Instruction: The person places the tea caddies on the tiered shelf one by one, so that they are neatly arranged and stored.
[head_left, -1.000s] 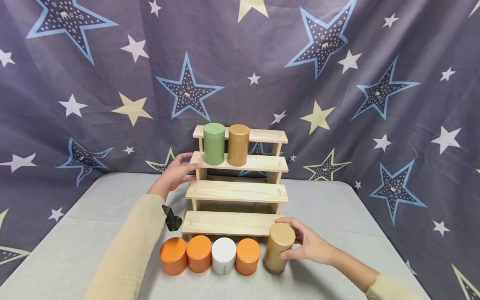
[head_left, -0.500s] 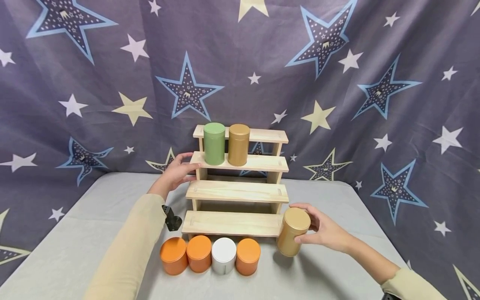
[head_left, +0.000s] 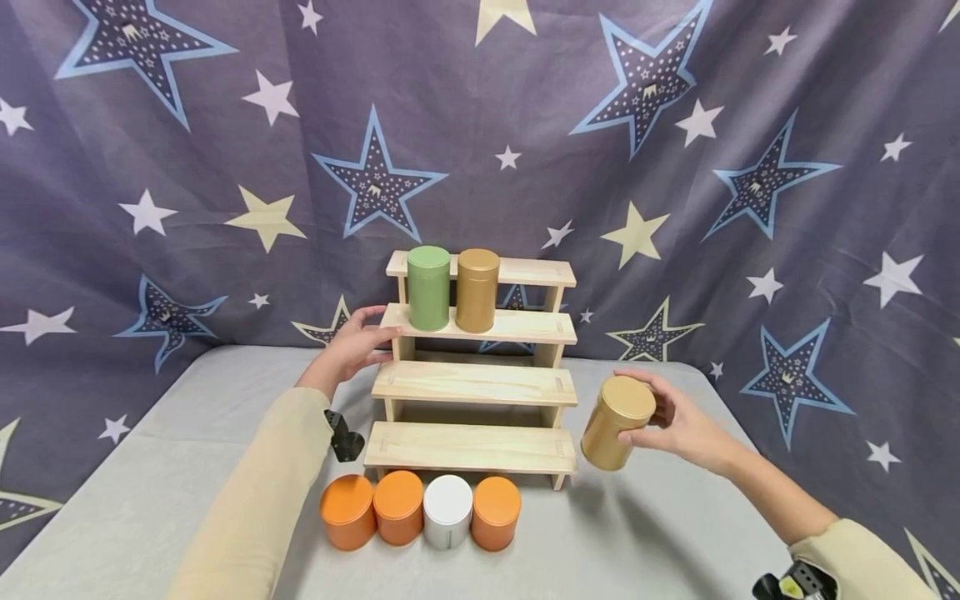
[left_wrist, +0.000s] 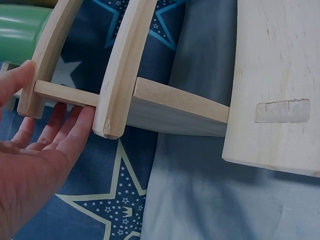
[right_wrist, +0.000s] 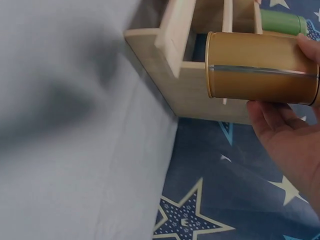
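My right hand (head_left: 686, 429) grips a gold lidded tin (head_left: 609, 429) off the table, to the right of the stepped wooden shelf stand (head_left: 468, 446). The tin leans slightly, lid tipped right; in the right wrist view the gold tin (right_wrist: 260, 52) shows a bright seam along its side. At the stand's left end, my left hand (head_left: 351, 346) holds the second board from the top. The left wrist view shows the thumb of my left hand (left_wrist: 30, 175) on that board's edge and the fingers against the upright below. On this board stand a green tin (head_left: 428, 292) and another gold tin (head_left: 477, 293).
In front of the stand is a row of short tins: an orange tin (head_left: 348, 512), a second orange tin (head_left: 398, 507), a white tin (head_left: 447, 510) and a third orange tin (head_left: 496, 512). A star-patterned curtain (head_left: 480, 200) hangs behind the grey-covered table (head_left: 225, 450).
My right hand has raised the gold tin from the front row and carried it right and back, past the stand's right end. My left hand has stayed where it was.
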